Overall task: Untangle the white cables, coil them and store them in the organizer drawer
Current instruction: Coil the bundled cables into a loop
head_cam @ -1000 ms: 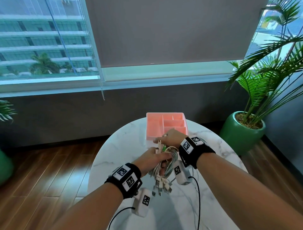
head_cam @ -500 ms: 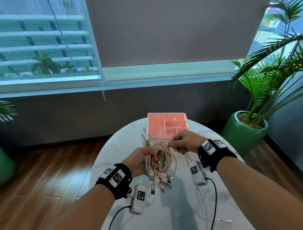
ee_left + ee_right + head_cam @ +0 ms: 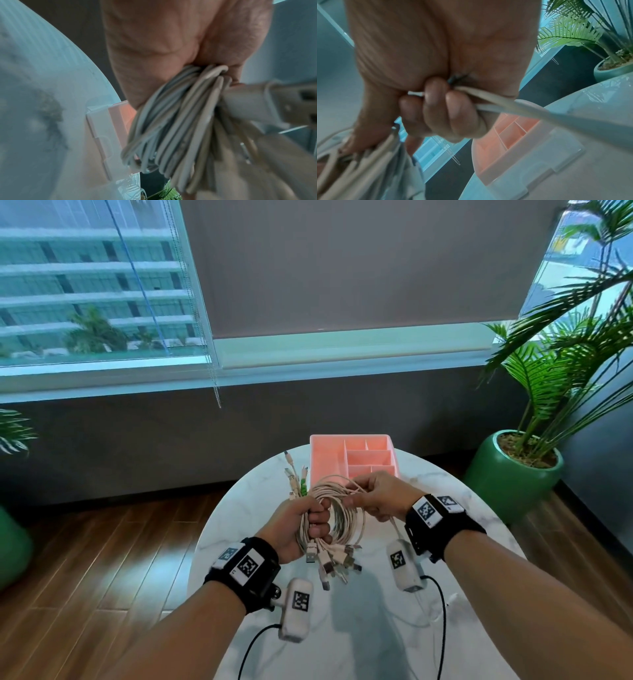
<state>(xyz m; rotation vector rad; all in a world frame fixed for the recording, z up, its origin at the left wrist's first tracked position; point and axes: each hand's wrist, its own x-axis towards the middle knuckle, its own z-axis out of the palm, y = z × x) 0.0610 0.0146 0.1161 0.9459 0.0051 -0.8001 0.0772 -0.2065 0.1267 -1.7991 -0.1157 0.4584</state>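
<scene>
Above the white marble table [image 3: 376,628] my left hand [image 3: 301,525] grips a coiled bundle of white cables [image 3: 346,515], fingers curled through the loop. USB plugs [image 3: 334,563] dangle below it and thinner connector ends [image 3: 294,477] stick up above the fist. My right hand [image 3: 375,499] pinches strands at the coil's upper right, and one cable [image 3: 513,106] trails from its curled fingers. The pink organizer drawer [image 3: 325,460] stands open just beyond the hands, its compartments showing nothing inside. In the left wrist view the cable loops [image 3: 171,121] hang from the palm beside the drawer [image 3: 118,121].
The round table drops off to a wooden floor [image 3: 102,542] on the left. A palm in a green pot [image 3: 507,474] stands at the right, and another green pot [image 3: 10,546] at the far left. A dark wall and window sill lie behind.
The hands have drawn apart from a tight clump in front of the drawer. The cable bundle now shows as an open loop, with the right hand holding strands out to the right.
</scene>
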